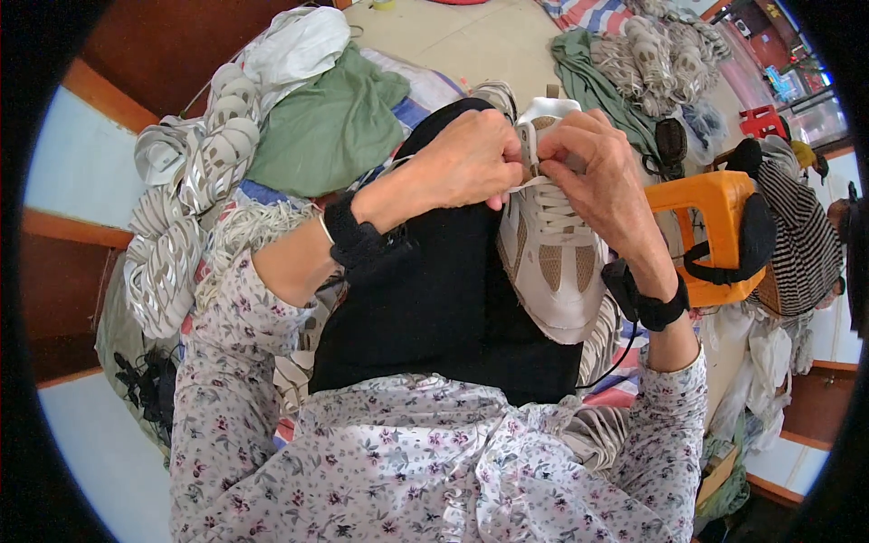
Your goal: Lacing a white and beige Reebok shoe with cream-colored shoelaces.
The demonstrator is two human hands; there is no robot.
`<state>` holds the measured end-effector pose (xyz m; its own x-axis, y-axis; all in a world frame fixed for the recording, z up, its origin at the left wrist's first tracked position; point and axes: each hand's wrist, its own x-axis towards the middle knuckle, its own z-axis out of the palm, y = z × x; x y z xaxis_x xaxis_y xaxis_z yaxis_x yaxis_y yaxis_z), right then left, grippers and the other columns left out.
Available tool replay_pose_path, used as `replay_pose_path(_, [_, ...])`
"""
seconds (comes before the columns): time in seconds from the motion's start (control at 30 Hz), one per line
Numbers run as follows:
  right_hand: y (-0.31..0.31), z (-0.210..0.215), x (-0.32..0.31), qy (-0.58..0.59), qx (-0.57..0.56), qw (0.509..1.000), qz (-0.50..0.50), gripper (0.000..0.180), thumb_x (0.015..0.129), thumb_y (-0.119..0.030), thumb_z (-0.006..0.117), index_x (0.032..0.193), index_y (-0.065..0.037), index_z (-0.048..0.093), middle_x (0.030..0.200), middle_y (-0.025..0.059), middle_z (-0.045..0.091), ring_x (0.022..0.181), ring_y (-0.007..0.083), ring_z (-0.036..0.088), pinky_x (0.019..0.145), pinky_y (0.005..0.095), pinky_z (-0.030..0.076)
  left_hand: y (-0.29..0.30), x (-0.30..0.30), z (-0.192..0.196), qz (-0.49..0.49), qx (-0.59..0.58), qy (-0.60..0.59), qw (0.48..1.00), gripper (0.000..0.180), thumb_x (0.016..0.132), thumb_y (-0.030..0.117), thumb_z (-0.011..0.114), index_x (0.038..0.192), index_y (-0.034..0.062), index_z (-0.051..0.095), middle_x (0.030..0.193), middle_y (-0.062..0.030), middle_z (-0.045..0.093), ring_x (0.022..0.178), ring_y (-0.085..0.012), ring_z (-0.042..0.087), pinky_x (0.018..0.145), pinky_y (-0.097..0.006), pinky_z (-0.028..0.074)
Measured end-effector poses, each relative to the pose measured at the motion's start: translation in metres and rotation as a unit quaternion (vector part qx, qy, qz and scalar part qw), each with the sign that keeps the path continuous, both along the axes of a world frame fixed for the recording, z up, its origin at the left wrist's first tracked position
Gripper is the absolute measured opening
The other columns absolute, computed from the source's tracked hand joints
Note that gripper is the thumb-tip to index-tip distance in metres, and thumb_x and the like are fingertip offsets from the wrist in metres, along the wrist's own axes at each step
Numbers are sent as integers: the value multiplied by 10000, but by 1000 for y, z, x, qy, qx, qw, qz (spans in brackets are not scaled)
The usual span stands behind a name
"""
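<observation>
A white and beige sneaker (549, 267) rests on my lap over black cloth (412, 312), its toe toward me. A pale shoelace (532, 184) crosses the lower part of its tongue and lies in rows over the front. My left hand (471, 158) is closed at the shoe's left side, pinching the lace. On the other side, my right hand (590, 167) pinches the lace between thumb and forefinger near the eyelets. The curled fingers partly cover the upper eyelets. Each wrist wears a black band.
Bundles of sneakers (226, 154) and a heap of loose laces (249, 235) lie to the left, beside a green cloth (330, 127). More shoes (652, 59) are piled at the far right. An orange plastic stool (715, 195) stands close by my right arm.
</observation>
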<state>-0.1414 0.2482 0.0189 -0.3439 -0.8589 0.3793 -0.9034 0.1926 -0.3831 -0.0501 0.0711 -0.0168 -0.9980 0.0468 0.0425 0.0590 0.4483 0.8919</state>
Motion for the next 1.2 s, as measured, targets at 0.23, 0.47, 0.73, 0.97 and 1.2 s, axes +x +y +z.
replay_pose_path(0.23, [1,-4,-8,-67,3,998,11,105,703,-8,657,805,14,664,773,118,610,808,290,575,712,386,464,11,-6,8,-16,-174,77,982,184,839,75,567,778,-81,644,643,-110,658,568,-170,677,526,-289,528])
replay_pose_path(0.47, [-2,-3,-10,-101,24,995,3,95,692,-24,670,779,12,675,767,126,630,810,282,586,708,374,472,7,6,-8,25,174,-34,984,125,880,-24,536,996,-25,487,790,-97,646,694,-191,703,594,-260,551])
replay_pose_path(0.73, [-2,-12,-3,23,46,999,9,39,738,-24,595,742,-29,634,886,140,616,880,357,565,783,441,414,16,15,-13,28,118,17,992,97,896,-10,538,964,-22,470,826,-99,641,678,-168,677,589,-279,544])
replay_pose_path(0.97, [28,23,-34,56,-89,993,-57,21,808,46,587,812,38,569,741,119,571,637,240,560,581,328,453,23,25,-5,40,-44,112,992,318,962,225,544,824,-34,668,536,-73,524,481,-134,568,499,-290,445])
replay_pose_path(1.2, [49,26,-27,-614,-107,782,-15,137,983,-165,580,986,-29,561,830,58,652,734,140,663,618,249,518,18,13,1,45,-31,2,999,333,928,291,600,803,28,762,493,9,478,481,-84,394,472,-287,321])
